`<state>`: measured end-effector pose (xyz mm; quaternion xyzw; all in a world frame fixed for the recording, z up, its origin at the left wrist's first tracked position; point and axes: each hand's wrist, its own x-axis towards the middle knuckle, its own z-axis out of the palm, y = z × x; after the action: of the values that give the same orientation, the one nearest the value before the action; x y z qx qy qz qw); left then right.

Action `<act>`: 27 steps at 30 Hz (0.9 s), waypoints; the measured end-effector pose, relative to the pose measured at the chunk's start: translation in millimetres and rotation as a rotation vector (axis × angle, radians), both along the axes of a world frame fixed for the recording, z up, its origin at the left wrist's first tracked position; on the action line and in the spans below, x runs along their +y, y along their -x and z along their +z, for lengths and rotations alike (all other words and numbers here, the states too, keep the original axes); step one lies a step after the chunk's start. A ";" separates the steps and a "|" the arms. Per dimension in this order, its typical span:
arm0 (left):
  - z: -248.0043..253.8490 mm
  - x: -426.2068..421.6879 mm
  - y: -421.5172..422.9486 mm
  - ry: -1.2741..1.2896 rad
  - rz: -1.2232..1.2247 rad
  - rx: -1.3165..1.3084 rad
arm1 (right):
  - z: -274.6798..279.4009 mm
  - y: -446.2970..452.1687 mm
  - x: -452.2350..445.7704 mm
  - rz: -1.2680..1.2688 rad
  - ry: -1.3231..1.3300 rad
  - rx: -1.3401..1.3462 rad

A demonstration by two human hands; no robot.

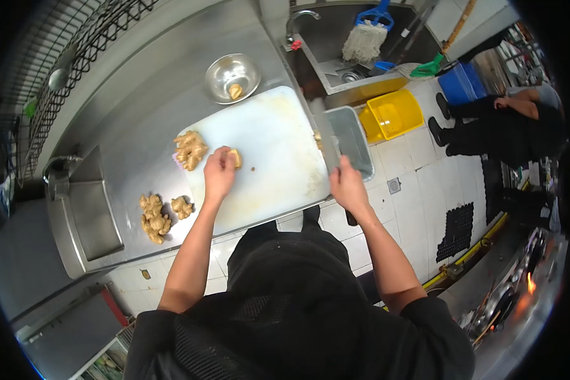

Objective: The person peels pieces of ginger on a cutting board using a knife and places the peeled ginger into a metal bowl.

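On the white cutting board (272, 183), my left hand (220, 170) is closed on a peeled piece of ginger (235, 158). My right hand (348, 183) grips a large knife (326, 136), its blade blurred and held over the board's right edge. Whole ginger (190, 150) lies at the board's upper left corner. Two more ginger roots, a big one (153, 218) and a small one (182, 207), rest on the steel counter (133, 161). Behind the board, a metal bowl (233, 78) holds one peeled piece. A small dark scrap lies mid-board.
A grey bin (351, 142) stands just right of the board, with a yellow mop bucket (396, 114) beyond it. A sink (323, 54) with a mop is at the top. Another person (500, 126) is at the right. A flame (531, 284) burns at the lower right.
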<state>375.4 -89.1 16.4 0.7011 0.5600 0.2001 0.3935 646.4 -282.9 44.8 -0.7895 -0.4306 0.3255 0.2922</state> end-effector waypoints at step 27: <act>8.8 -36.5 46.1 -0.111 -0.265 0.172 | -6.0 7.3 -25.3 -0.238 0.039 0.356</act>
<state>329.3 -125.6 25.2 0.8040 0.4824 0.1165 0.3275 639.1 -308.2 38.7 -0.7704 -0.2695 0.4312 0.3847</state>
